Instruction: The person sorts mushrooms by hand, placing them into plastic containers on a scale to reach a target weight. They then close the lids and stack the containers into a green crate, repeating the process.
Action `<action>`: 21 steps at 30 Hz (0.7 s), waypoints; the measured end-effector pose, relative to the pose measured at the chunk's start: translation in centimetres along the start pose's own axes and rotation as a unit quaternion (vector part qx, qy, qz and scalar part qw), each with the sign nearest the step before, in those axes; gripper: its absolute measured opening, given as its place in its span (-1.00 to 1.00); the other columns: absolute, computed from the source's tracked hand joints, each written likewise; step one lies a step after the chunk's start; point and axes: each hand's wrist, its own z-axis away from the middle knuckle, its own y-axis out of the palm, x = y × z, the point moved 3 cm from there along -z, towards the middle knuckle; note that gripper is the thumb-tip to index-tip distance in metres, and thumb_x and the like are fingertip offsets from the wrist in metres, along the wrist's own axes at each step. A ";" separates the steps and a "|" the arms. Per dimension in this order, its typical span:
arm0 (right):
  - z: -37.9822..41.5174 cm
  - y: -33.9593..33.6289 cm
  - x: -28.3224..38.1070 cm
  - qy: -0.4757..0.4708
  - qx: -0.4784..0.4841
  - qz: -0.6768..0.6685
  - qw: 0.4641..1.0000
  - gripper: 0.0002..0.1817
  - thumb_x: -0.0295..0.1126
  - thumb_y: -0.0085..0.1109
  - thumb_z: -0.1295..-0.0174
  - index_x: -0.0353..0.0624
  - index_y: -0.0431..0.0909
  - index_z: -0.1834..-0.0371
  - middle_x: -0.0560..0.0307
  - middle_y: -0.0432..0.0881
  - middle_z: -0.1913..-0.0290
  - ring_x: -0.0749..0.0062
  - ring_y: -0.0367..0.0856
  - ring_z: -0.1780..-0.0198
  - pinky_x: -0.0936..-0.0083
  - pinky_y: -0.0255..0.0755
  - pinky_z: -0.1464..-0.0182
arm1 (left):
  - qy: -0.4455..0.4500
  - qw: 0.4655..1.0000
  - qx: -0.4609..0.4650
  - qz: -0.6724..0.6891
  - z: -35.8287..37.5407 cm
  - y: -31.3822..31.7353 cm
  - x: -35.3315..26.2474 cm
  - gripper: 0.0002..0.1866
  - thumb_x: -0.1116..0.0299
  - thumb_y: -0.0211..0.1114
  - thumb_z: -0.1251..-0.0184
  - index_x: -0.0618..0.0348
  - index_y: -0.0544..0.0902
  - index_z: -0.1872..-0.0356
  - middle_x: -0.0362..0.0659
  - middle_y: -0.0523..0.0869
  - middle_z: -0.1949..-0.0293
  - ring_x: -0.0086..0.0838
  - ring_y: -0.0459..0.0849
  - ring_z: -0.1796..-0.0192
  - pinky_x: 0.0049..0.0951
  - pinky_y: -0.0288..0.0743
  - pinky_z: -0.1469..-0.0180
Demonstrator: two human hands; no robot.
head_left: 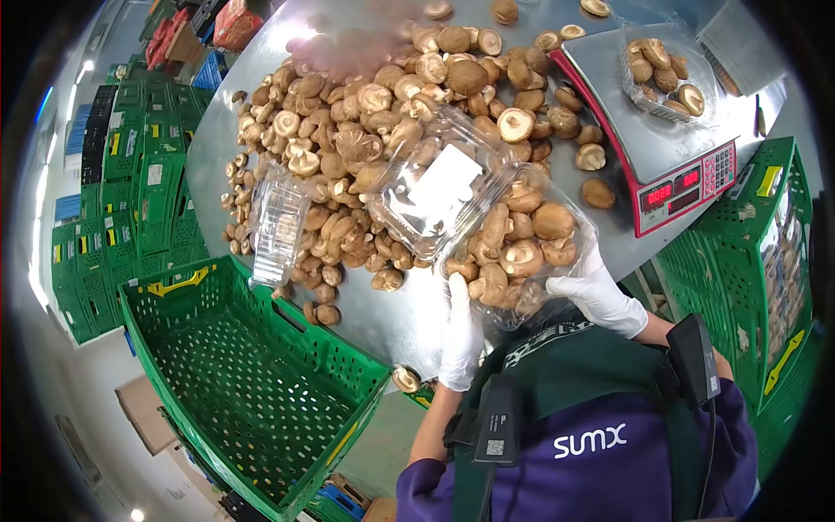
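Note:
Both my white-gloved hands hold a clear plastic clamshell box (487,217) with its labelled lid swung open away from me. The near half is full of brown mushrooms (519,245). My left hand (458,335) grips the box's near left edge. Over at the near right corner, my right hand (600,294) grips it too. Beyond the box a big pile of loose mushrooms (365,122) covers the round metal table (391,313).
A red and silver scale (644,130) at the right carries another tray of mushrooms (665,74). An empty clear box (278,222) lies on the pile at left. An empty green crate (243,374) stands below the table. Stacked green crates (757,235) stand right and left.

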 end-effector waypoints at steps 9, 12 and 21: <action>-0.6 -3.7 3.0 0.121 0.013 -0.055 0.991 -0.43 -0.01 0.00 -0.52 -0.09 0.26 -0.44 0.10 0.42 -0.34 0.36 0.35 -0.42 0.25 0.21 -0.48 | 0.045 0.995 0.052 0.068 -0.9 0.1 -2.1 -0.44 0.09 -0.01 -0.66 0.15 0.23 -0.50 -0.08 0.41 -0.38 -0.33 0.44 -0.38 -0.26 0.35 -0.43; -2.9 -1.5 5.5 0.082 0.040 -0.037 0.995 -0.49 -0.09 -0.01 -0.54 -0.12 0.31 -0.41 0.17 0.43 -0.36 0.43 0.41 -0.37 0.32 0.27 -0.44 | 0.043 0.993 0.099 0.047 -1.2 1.3 -3.3 -0.45 0.08 0.00 -0.65 0.14 0.25 -0.49 -0.09 0.42 -0.38 -0.32 0.45 -0.38 -0.25 0.35 -0.44; -4.8 0.3 8.7 0.056 0.054 -0.022 0.997 -0.54 -0.14 -0.07 -0.54 -0.18 0.44 -0.35 0.06 0.54 -0.29 0.39 0.49 -0.31 0.40 0.34 -0.40 | 0.017 0.988 0.142 0.058 -3.4 2.4 -3.1 -0.38 0.04 0.00 -0.65 0.13 0.18 -0.55 -0.11 0.36 -0.45 -0.34 0.40 -0.44 -0.24 0.33 -0.46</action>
